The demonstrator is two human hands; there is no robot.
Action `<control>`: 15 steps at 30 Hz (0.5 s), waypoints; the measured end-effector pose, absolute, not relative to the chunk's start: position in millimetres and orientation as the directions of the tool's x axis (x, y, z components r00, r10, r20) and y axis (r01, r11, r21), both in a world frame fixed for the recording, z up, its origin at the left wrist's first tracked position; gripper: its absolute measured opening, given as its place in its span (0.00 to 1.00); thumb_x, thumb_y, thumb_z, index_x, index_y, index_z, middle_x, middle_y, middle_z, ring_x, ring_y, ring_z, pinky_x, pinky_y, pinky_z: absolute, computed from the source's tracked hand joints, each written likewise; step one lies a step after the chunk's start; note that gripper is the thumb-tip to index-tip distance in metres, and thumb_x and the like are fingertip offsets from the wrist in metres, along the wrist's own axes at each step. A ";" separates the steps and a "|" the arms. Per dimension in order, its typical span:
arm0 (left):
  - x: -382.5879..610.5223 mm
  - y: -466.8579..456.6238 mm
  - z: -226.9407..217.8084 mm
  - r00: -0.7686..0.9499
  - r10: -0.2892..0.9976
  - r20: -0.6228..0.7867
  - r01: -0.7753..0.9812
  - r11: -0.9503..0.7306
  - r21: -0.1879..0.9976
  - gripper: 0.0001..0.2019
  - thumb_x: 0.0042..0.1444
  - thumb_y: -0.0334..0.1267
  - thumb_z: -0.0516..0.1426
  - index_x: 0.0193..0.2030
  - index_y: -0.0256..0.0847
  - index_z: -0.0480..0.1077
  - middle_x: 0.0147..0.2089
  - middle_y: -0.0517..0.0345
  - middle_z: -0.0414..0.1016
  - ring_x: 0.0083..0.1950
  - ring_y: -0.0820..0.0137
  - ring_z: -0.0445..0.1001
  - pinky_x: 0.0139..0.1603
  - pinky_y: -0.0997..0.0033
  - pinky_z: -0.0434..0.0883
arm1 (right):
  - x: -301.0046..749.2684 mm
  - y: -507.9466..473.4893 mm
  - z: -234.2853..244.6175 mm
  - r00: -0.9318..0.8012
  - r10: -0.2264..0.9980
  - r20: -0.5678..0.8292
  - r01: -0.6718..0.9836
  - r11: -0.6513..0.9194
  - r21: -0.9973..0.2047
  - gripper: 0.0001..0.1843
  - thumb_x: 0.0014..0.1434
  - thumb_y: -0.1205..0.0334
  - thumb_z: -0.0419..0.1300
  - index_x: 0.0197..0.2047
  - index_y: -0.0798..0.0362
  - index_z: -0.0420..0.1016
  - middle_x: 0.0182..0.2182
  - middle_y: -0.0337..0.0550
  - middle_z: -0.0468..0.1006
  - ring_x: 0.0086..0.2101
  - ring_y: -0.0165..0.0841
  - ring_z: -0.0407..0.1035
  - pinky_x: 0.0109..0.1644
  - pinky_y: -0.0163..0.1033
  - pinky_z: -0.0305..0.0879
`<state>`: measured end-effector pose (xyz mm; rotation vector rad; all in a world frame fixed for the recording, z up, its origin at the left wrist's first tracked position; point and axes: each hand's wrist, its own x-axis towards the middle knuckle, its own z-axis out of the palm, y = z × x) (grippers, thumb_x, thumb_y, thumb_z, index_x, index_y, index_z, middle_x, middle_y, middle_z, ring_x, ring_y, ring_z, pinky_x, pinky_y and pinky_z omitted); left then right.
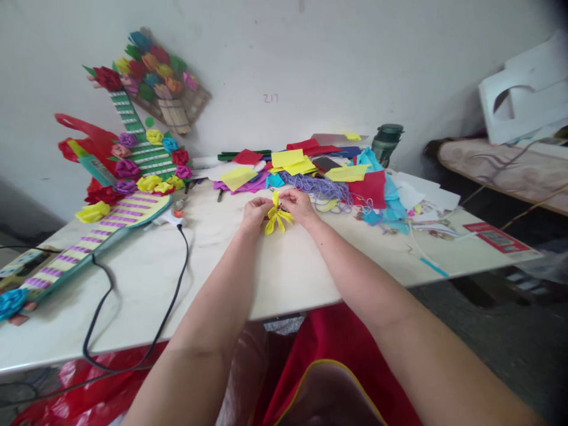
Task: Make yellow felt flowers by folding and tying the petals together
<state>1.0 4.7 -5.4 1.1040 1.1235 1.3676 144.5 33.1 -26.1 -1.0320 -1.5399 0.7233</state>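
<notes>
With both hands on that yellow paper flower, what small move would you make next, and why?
Probably fan the strips out with the right hand while the left hand pinches the middle: the yellow paper flower hangs bunched between them.

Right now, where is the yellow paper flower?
Head view, table centre: the yellow paper flower is held between left hand and right hand, near the purple yarn.

Head-worn view, down over table (146, 278)

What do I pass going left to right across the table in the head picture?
Blue paper flower, black power cable, left hand, yellow folded paper flower, right hand, red paper square, red printed card.
</notes>
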 end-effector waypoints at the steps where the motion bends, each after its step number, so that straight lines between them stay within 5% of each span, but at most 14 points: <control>1: 1.3 4.3 -5.2 -0.079 0.995 0.054 -0.139 -0.065 0.988 0.11 0.32 0.36 0.64 0.25 0.37 0.70 0.21 0.61 0.71 0.22 0.74 0.67 0.24 0.74 0.64 | 144.4 32.0 -25.3 -0.029 0.898 0.439 0.248 0.432 -0.867 0.07 0.51 0.64 0.59 0.35 0.51 0.76 0.28 0.36 0.79 0.32 0.30 0.74 0.44 0.38 0.70; 15: 3.1 4.1 -5.1 -0.102 0.988 0.118 -0.064 -0.125 0.990 0.09 0.33 0.35 0.63 0.25 0.37 0.71 0.23 0.61 0.71 0.24 0.73 0.69 0.26 0.74 0.67 | 147.1 24.3 -15.3 0.027 0.932 0.361 0.400 0.321 -0.858 0.08 0.50 0.56 0.62 0.26 0.50 0.75 0.24 0.36 0.75 0.30 0.32 0.69 0.39 0.37 0.67</control>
